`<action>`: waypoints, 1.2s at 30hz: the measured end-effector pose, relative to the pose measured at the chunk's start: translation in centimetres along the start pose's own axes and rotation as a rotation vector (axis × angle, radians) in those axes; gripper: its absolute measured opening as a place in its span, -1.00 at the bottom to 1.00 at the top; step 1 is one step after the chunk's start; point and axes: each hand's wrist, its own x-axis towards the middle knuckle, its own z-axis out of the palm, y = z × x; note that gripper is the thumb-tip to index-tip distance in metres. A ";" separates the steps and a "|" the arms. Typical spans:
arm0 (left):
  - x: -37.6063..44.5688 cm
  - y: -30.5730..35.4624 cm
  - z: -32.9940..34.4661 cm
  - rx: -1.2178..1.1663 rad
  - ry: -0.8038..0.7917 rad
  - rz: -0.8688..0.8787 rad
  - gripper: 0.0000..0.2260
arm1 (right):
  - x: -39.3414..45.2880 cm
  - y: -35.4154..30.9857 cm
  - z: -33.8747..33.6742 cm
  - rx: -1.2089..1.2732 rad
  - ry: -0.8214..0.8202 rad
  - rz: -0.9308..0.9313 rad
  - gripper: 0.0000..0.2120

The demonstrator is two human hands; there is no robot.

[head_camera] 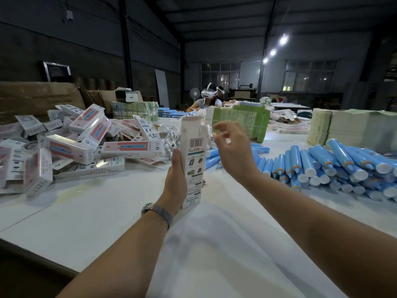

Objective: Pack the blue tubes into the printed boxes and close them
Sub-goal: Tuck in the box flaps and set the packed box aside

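My left hand (175,183) grips an upright printed box (193,160) by its lower half; the box's top flaps stand open. My right hand (231,147) hovers just right of the box top, fingers loosely curled and blurred, with a small clear wrapped item pinched at the fingertips. A big heap of blue tubes (335,166) with white caps lies on the white table to the right. More blue tubes (211,157) lie just behind the box.
A pile of filled printed boxes (71,145) covers the table's left side. Stacks of flat green-printed cartons (240,119) and pale sheets (352,127) stand behind. Other people sit at the far end. White cloth (214,244) lies in front of me.
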 end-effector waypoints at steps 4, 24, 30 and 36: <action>0.0 0.0 -0.3 0.101 0.113 0.065 -0.56 | -1.0 4.1 1.7 -0.480 -0.618 0.142 -0.58; 0.0 0.8 -0.4 0.035 0.081 -0.029 -0.39 | 1.5 -1.3 -2.5 0.236 -0.026 0.007 -0.70; -0.3 0.9 -0.2 0.057 0.078 -0.080 -0.08 | 2.3 -3.7 -4.0 0.153 0.053 -0.101 -0.75; -0.2 0.9 -0.3 0.069 0.067 -0.083 -0.10 | 2.5 -4.1 -4.7 0.329 0.058 -0.007 -0.69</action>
